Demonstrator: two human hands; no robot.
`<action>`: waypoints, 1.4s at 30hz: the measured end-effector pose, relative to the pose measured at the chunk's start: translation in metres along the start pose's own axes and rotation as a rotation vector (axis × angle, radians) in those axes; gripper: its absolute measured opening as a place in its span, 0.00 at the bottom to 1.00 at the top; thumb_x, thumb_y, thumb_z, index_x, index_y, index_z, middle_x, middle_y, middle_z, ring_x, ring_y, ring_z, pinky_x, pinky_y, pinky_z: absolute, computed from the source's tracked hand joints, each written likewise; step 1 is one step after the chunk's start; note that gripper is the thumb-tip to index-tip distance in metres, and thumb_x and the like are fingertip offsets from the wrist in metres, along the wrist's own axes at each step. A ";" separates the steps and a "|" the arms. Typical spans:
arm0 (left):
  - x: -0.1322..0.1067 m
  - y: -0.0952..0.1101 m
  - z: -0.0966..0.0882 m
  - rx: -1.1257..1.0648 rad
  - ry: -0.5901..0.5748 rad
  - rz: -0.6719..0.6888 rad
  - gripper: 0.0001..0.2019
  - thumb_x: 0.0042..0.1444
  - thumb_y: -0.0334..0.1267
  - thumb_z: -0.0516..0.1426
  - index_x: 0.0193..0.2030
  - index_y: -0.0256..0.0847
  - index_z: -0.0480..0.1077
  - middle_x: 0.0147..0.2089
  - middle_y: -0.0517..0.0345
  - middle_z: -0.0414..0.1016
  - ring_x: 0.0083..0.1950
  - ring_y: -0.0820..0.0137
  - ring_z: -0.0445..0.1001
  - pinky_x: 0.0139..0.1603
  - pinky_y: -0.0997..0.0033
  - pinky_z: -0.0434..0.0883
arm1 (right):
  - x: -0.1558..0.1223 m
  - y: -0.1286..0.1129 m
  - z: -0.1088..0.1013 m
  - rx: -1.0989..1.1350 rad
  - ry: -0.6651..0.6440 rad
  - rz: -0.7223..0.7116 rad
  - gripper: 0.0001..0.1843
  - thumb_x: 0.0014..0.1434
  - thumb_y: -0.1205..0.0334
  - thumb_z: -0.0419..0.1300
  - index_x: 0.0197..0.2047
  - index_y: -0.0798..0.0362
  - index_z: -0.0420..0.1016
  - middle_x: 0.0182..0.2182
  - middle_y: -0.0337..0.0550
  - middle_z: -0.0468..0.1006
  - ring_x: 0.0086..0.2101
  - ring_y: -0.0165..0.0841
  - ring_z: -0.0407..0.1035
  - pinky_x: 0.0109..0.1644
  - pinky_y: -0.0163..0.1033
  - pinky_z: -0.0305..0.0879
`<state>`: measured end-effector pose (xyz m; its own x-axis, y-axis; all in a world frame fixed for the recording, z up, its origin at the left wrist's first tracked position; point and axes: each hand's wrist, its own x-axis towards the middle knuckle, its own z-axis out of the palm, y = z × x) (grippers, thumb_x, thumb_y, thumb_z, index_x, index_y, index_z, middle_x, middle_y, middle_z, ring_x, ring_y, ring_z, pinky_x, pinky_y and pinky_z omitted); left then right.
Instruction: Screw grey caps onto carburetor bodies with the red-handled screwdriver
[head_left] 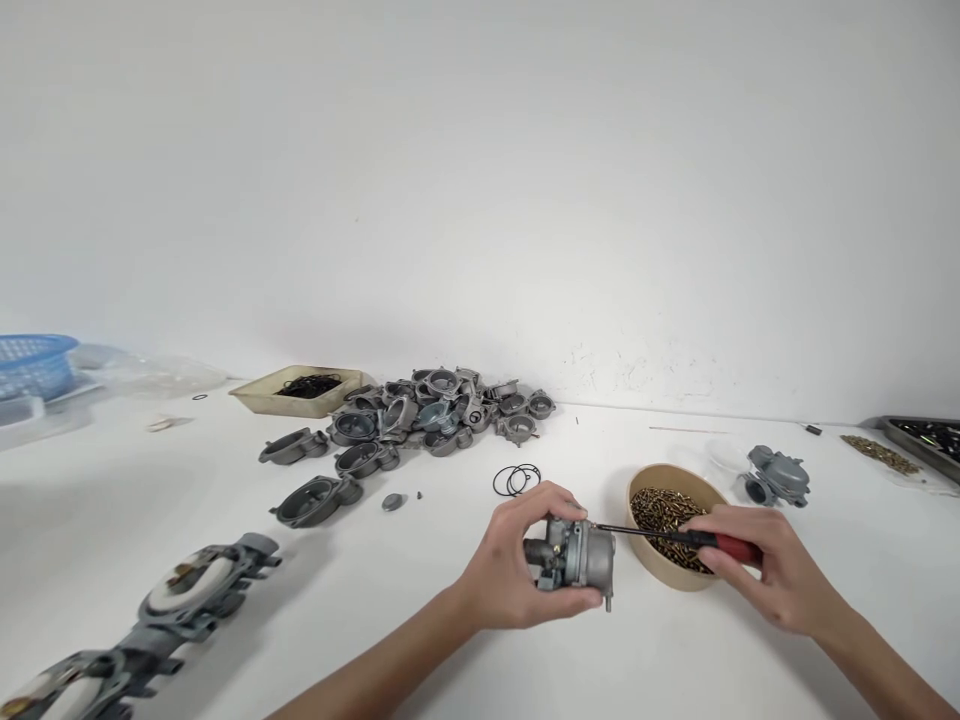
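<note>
My left hand (517,565) grips a small grey metal carburetor (577,555) just above the white table. My right hand (757,570) holds a screwdriver (675,536) with a red handle and black shaft. Its tip touches the upper right side of the carburetor. The shaft crosses over a tan bowl (660,575) full of small brass screws, which stands directly right of the carburetor.
A heap of grey metal bowl covers (427,410) lies at the back centre, next to a beige tray of black rings (304,390). Loose black O-rings (516,480) lie ahead of my left hand. Carburetor bodies (195,595) line the front left. Another assembled carburetor (776,475) sits at right.
</note>
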<state>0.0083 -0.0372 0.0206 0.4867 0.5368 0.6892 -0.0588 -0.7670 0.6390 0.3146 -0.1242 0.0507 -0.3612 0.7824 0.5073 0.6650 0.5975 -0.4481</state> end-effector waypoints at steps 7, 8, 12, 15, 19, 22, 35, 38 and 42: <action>-0.003 0.002 0.011 -0.320 -0.103 -0.709 0.21 0.43 0.43 0.73 0.41 0.38 0.74 0.33 0.53 0.81 0.31 0.63 0.79 0.26 0.70 0.74 | 0.001 0.007 -0.006 -0.549 0.125 -0.379 0.11 0.71 0.70 0.56 0.52 0.55 0.77 0.34 0.46 0.82 0.31 0.34 0.75 0.33 0.38 0.71; -0.004 0.001 0.012 -0.306 -0.105 -0.692 0.21 0.43 0.42 0.73 0.41 0.38 0.74 0.34 0.53 0.82 0.32 0.63 0.79 0.27 0.70 0.74 | 0.000 0.008 -0.005 -0.563 0.120 -0.376 0.10 0.71 0.69 0.56 0.51 0.56 0.77 0.32 0.46 0.81 0.29 0.34 0.75 0.31 0.38 0.70; -0.005 -0.003 0.009 -0.130 -0.053 -0.434 0.21 0.45 0.44 0.73 0.43 0.40 0.74 0.40 0.53 0.81 0.34 0.64 0.78 0.33 0.66 0.76 | -0.003 0.007 0.002 -0.437 0.074 -0.268 0.11 0.72 0.68 0.53 0.46 0.56 0.77 0.23 0.38 0.74 0.20 0.28 0.63 0.22 0.36 0.56; -0.006 -0.006 0.006 0.022 -0.045 -0.118 0.22 0.48 0.45 0.74 0.47 0.42 0.74 0.43 0.51 0.81 0.41 0.61 0.80 0.42 0.61 0.79 | -0.004 0.003 0.002 -0.255 0.003 -0.141 0.12 0.73 0.66 0.52 0.42 0.54 0.77 0.21 0.35 0.71 0.19 0.28 0.58 0.23 0.36 0.52; -0.006 -0.014 0.000 0.165 -0.060 0.248 0.26 0.56 0.44 0.72 0.57 0.44 0.70 0.49 0.43 0.81 0.48 0.55 0.82 0.48 0.58 0.81 | 0.001 0.001 -0.001 0.039 -0.143 0.083 0.23 0.75 0.54 0.51 0.29 0.52 0.72 0.19 0.33 0.60 0.22 0.27 0.48 0.25 0.37 0.44; -0.004 -0.018 -0.004 0.241 -0.079 0.422 0.28 0.56 0.43 0.72 0.60 0.44 0.69 0.50 0.41 0.80 0.50 0.53 0.83 0.51 0.53 0.81 | 0.005 -0.001 -0.002 0.265 -0.287 0.193 0.29 0.75 0.47 0.50 0.24 0.52 0.63 0.21 0.32 0.50 0.24 0.27 0.42 0.26 0.37 0.40; 0.001 0.006 0.009 -0.180 -0.099 -0.731 0.22 0.44 0.45 0.73 0.42 0.39 0.74 0.33 0.54 0.80 0.32 0.62 0.80 0.27 0.69 0.75 | -0.002 0.012 0.007 -0.642 0.134 -0.331 0.09 0.71 0.64 0.57 0.48 0.55 0.78 0.31 0.44 0.82 0.29 0.33 0.75 0.33 0.38 0.71; -0.003 0.001 0.012 -0.160 -0.115 -0.717 0.22 0.44 0.44 0.73 0.42 0.39 0.72 0.35 0.53 0.81 0.31 0.63 0.80 0.25 0.69 0.75 | -0.004 0.012 0.010 -0.621 0.054 -0.268 0.15 0.74 0.62 0.51 0.43 0.54 0.79 0.29 0.44 0.81 0.26 0.31 0.73 0.30 0.36 0.66; -0.008 -0.006 0.009 0.044 -0.090 -0.248 0.22 0.47 0.43 0.73 0.46 0.41 0.72 0.42 0.50 0.81 0.38 0.60 0.82 0.37 0.60 0.81 | -0.004 0.006 0.002 -0.384 -0.046 -0.107 0.20 0.76 0.59 0.48 0.38 0.51 0.80 0.25 0.40 0.78 0.23 0.30 0.67 0.28 0.36 0.58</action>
<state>0.0129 -0.0401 0.0081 0.5569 0.6786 0.4789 0.1091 -0.6314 0.7678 0.3186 -0.1238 0.0447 -0.4650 0.7313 0.4989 0.8148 0.5739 -0.0817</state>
